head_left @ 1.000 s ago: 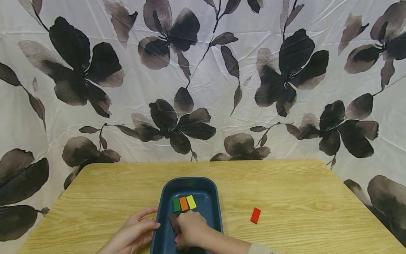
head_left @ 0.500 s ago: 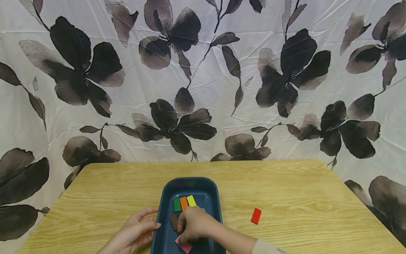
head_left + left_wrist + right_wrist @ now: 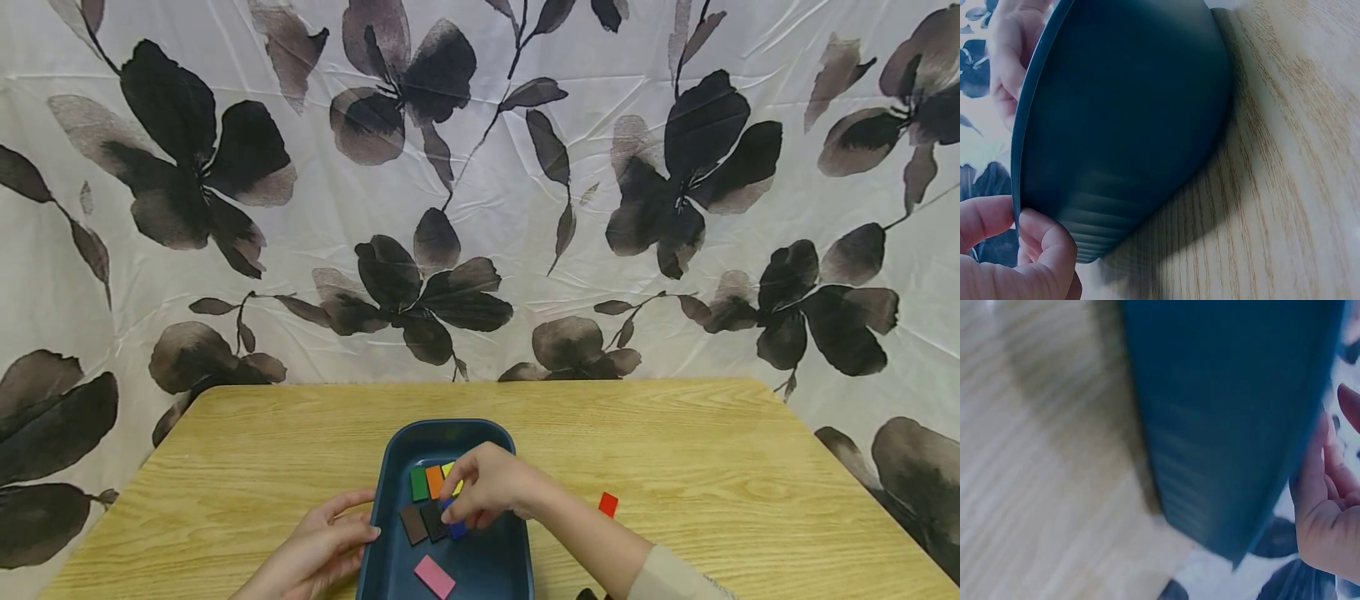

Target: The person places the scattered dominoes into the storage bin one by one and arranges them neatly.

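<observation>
A dark blue tray stands on the wooden table, holding several flat rectangular blocks. My left hand pinches its left rim between thumb and fingers, also seen close up in the left wrist view. Over the tray, my right hand has thumb and fingertips apart, close above a blue block that it partly covers. Beside that lie a black block and a brown block. Green, orange and yellow blocks form a row behind. A pink block lies nearer the front.
To the tray's right, a red block lies on the table, partly hidden by my right forearm. A small dark object shows at the bottom edge. A floral cloth hangs behind the table.
My right hand has moved away from the pink block, up and to the right, uncovering the black block and part of the blue one. The left hand stays on the rim.
</observation>
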The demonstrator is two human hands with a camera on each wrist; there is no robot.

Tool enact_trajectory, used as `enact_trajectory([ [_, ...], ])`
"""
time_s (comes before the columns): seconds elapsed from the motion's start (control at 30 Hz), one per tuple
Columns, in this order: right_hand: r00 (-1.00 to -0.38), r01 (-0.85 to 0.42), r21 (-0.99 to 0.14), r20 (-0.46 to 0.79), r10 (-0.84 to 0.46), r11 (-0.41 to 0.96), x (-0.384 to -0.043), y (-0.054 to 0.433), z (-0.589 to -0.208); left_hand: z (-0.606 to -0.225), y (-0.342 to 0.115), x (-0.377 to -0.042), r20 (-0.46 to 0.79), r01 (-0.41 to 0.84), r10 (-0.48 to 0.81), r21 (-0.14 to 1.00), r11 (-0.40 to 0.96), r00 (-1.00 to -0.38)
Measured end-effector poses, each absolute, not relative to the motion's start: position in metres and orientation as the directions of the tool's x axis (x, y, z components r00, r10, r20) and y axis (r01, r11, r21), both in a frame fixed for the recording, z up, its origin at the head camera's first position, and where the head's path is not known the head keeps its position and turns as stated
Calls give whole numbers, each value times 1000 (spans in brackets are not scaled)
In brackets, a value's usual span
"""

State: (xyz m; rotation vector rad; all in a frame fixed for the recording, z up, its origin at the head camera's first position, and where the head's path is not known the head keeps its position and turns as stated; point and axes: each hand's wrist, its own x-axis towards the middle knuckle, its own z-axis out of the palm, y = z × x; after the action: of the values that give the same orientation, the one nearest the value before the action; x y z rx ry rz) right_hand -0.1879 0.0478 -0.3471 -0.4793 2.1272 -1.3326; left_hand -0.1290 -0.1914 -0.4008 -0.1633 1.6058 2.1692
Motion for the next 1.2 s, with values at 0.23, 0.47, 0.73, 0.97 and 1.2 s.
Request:
enact_trajectory([
  [0.23, -782, 45, -912, -286, -554, 408, -196, 73, -330, -402, -192, -130, -343, -409, 275, 882, -235, -898],
  [0.47, -797, 87, -926, -285, -532, 366, -204, 105, -321, -400, -190, -129, -344, -407, 266, 882, -237, -901],
  [0.73, -844, 108, -933, -269, -465, 344, -210, 147, -325, -401, -190, -128, -343, -405, 262, 883, -237, -902],
  [0.97, -865, 139, -919, -294, -407, 368, -213, 178, -338, -401, -192, -129, -339, -402, 266, 885, -234, -902],
  [1.2, -889, 192, -898, -330, -318, 395, -211, 199, -361, -401, -193, -129, -320, -404, 302, 870, -281, -898],
])
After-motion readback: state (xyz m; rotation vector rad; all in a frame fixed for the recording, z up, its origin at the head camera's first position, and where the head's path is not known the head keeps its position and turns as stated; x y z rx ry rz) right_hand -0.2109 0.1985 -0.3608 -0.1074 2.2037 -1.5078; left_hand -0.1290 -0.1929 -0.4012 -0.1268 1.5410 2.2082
